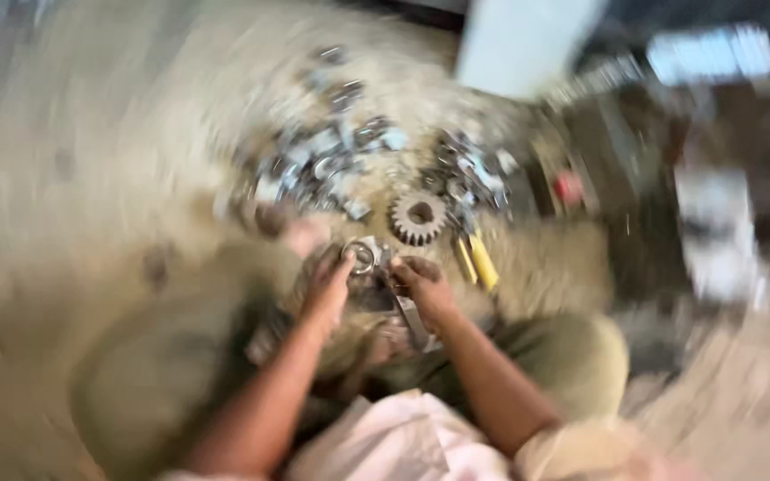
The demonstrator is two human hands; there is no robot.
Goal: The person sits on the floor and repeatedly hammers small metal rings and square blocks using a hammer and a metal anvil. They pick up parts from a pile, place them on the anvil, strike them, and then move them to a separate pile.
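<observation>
A heavily blurred view looks down at a person squatting on a sandy floor (91, 160), both knees in olive trousers at the bottom of the frame. The floor is the largest thing in view, and its widest open stretch lies to the left of the fingers, bare sand running to the frame's left edge.

Beyond the fingers, farther from the person, lies one broad scatter of small grey metal parts (340, 160), too smeared to count. To the right of the fingers, dark blurred machinery (634, 205) crowds the floor and leaves little room on that side.

One toothed steel gear (418, 217) lies flat just beyond the right fingers, close to them but not touching. Two yellow-handled tools (477, 260) lie side by side just right of the right hand.

Two bare hands meet at the middle. The left hand (330, 287) has its fingers curled around a small round metal ring piece (363, 256), which sits between the two hands above the person's knees. The right hand (425, 287) grips the same piece from the other side, fingers folded close, with one flat grey metal tool (412, 321) running down from it toward the person. Blur hides exactly how the fingers meet the metal.
</observation>
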